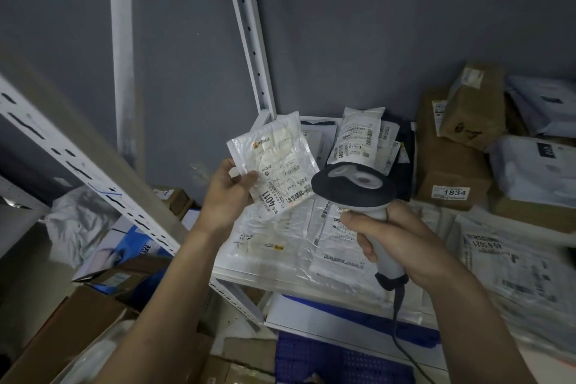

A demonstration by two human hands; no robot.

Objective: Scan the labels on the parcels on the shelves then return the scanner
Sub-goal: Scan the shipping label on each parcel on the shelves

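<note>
The left hand (225, 193) pinches a flat white plastic mailer (274, 162) above the white metal shelf (246, 274), label tilted toward the white-handled, black-headed corded scanner (355, 193), which the right hand (402, 246) holds in a closed grip for reading.

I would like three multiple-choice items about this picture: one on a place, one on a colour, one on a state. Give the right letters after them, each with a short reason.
1. Where is the brown box with the number 1834?
A. on the shelf, at the right, behind the flat parcels
B. in the left hand
C. on the floor under the shelf

2. What colour is the head of the scanner?
A. red
B. black
C. yellow

3. What does the left hand do?
A. hangs idle
B. presses on the shelf
C. holds a small white parcel up near the scanner

Key: 1 A, the box stands on the shelf. 2 B, the scanner in the right hand has a black head. 3 C, the left hand pinches the small white parcel.
</note>
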